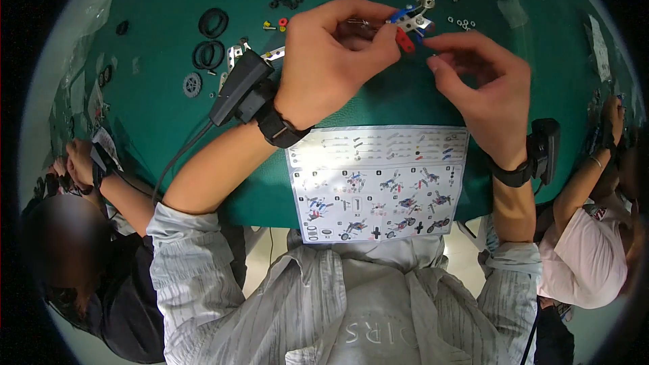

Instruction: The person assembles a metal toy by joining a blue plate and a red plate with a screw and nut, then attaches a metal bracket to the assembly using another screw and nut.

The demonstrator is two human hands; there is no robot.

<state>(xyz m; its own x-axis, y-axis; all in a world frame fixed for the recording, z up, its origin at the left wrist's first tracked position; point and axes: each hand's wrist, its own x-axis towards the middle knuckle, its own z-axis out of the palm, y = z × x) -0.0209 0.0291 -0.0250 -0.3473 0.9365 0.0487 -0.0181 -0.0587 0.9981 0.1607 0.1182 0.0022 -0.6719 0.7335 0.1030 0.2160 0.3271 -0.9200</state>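
Note:
My left hand (338, 54) is closed round a small part-built construction model (414, 21) of silver perforated metal strips with blue and red pieces. A red perforated strip (405, 40) sticks out below its thumb tip. My right hand (483, 71) is just right of the model, its thumb and forefinger brought close together beside the blue part. Whatever sits between those fingertips is too small to make out. Under my forearms lies a printed instruction sheet (378, 162) with numbered assembly pictures.
Black rubber tyres (213, 22), a grey toothed wheel (193, 84) and perforated metal strips (233, 57) lie left on the green table (162, 20). Small nuts (465, 24) lie right. A cable (182, 155) runs along my left forearm. Other people sit on both sides.

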